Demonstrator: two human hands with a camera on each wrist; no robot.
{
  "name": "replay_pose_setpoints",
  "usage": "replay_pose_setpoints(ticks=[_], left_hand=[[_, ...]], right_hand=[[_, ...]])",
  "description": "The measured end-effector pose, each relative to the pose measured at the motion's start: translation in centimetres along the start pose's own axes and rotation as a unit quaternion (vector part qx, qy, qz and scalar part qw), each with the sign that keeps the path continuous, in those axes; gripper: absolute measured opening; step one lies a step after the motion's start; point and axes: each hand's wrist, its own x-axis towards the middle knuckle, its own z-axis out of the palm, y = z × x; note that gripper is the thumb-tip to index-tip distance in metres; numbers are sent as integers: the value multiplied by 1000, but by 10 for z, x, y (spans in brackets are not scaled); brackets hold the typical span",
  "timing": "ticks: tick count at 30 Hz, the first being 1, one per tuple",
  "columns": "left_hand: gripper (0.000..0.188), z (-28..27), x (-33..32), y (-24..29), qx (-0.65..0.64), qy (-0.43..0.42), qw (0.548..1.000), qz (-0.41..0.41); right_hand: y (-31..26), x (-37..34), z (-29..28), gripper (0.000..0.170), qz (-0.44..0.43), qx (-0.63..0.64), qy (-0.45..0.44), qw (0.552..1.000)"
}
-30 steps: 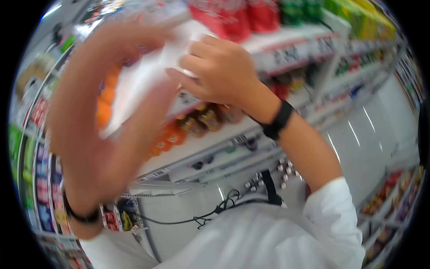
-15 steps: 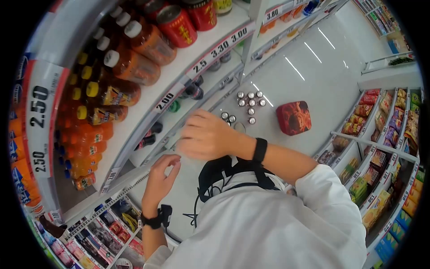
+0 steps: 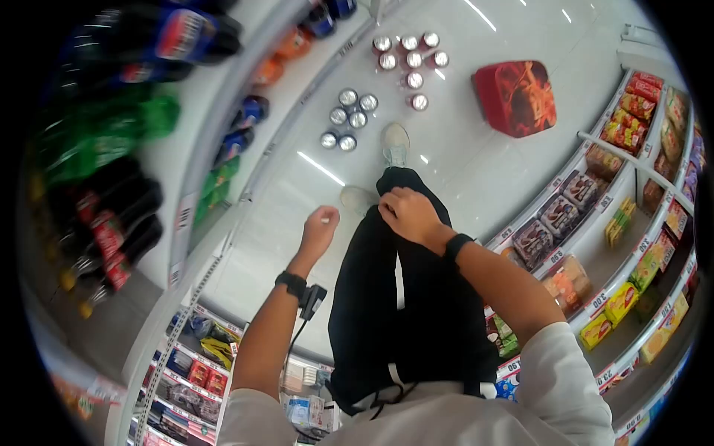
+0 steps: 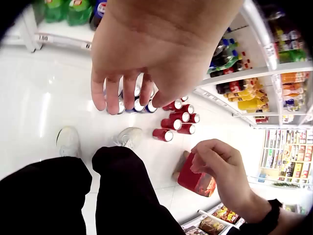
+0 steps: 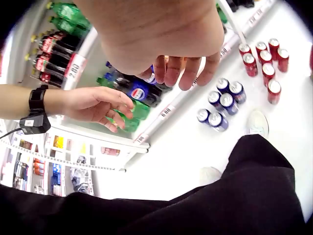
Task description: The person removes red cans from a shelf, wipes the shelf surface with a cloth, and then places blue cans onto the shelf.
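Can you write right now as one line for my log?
left hand: empty | right hand: empty | blue cans: standing on floor | red cans: standing nearby | red box: on floor

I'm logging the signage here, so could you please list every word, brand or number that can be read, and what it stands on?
"pepsi": blue label on a large dark bottle.
"3.00": shelf-edge price tag at the right.
Partly legible: the price tag by the red-labelled bottles begins "2."; its next digit is blurred.
Too small or blurred: the other price tags, the snack packs, and the blue cans and red cans.
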Motion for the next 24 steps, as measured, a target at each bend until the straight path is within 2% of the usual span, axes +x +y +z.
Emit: replay_pose_setpoints(ticks=[2,3,4,5,7,8,10,11,13,14,15,17,18,21,22,24], left_hand=[[23,23,43,-22,-13,4,999,-35],[25,34,63,-32,0,38,999,-14],[28,44,82,-40,13,73,997,6],[28,54,101,-47,9,70,998,-3],[37,66,138,-52,78,123,989,1],[37,73,157,-64,74,121,990,-10],[52,84,190,-86,137,170,974,63],[52,91,196,-93,135,168,975,54],[63,102,215,-85,179,223,957,36],[73,104,223,-83,214,221,951,39],[73,106,231,-86,212,219,952,34],[78,109,248,-88,362,252,894,77],[78,110,256,-91,388,256,881,91],[74,106,277,-100,418,252,868,97],[67,105,282,-103,428,275,851,131],[65,105,287,-108,428,270,850,143]], right_hand=[[33,6,34,10,37,1,4,999],[50,10,50,10,66,-4,15,998],[66,17,64,10,96,-12,-24,995],[82,25,78,10,101,-12,-34,994],[109,44,103,20,138,-36,-24,990],[122,55,112,32,166,-21,-55,984],[147,77,134,33,193,8,-50,980],[153,84,144,35,217,35,-34,975],[168,97,163,37,224,38,-37,973],[172,101,170,36,235,64,-51,969],[176,102,178,36,245,90,-65,963],[183,102,190,35,253,104,-83,958],[187,101,194,34,259,120,-97,954],[197,91,200,32,268,140,-113,947],[201,88,202,32,271,138,-113,946],[208,81,205,33,282,138,-123,941]])
